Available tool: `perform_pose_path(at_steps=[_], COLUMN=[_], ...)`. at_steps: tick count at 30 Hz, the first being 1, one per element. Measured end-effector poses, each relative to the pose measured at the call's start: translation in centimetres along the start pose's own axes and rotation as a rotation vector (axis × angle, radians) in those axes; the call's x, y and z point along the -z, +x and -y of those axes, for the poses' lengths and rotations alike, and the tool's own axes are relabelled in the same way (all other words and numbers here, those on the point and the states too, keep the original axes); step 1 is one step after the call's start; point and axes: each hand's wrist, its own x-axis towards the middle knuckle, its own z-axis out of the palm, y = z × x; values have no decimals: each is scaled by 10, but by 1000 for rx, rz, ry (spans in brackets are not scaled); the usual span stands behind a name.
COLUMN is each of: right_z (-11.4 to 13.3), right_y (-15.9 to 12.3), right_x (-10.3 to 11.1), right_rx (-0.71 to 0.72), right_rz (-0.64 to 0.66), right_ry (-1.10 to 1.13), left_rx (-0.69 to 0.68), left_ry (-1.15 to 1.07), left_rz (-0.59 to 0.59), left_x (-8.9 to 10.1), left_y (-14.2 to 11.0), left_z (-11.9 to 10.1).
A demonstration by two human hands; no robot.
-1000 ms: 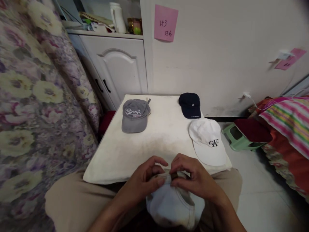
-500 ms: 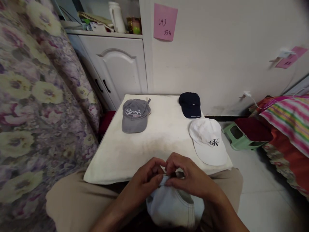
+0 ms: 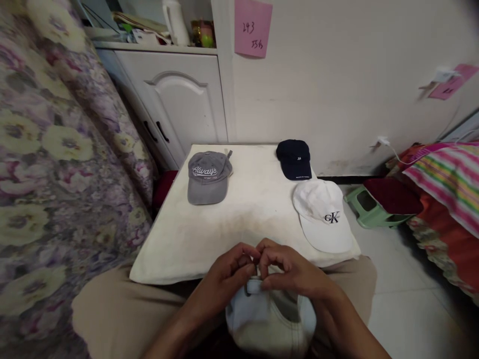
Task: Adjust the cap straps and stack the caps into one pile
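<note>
A pale blue cap (image 3: 267,324) rests at my lap with its back opening and strap facing up. My left hand (image 3: 234,269) pinches the strap close to a small metal buckle (image 3: 247,288). Beside it, my right hand (image 3: 286,269) is closed on the strap's other part, its fingertips nearly meeting those of the left. Fingers hide part of the strap. On the table (image 3: 258,199) lie a grey cap (image 3: 208,180) at left, a navy cap (image 3: 294,158) at back right and a white cap (image 3: 322,214) at right front.
Left of the table hangs a floral curtain (image 3: 60,179). Behind stand a white cabinet (image 3: 183,99) and a wall with a pink note (image 3: 252,27). A green stool with a dark red top (image 3: 392,197) is on the right, near a bed with a striped cover (image 3: 452,184).
My fingers have shifted slightly along the cap's strap, and the metal buckle now shows between them. The view has tilted down a little; the caps on the table stay put.
</note>
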Motion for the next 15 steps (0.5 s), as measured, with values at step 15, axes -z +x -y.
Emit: perform_pose_path(at_steps=[15], right_z=[-13], right_y=[-1], right_x=[-7], right_rx=[-42], right_rz=[-99], right_ry=[191], left_rx=[47], left_ry=[82], left_rz=[-32], left_x=[-6], left_y=[1], left_z=[-1])
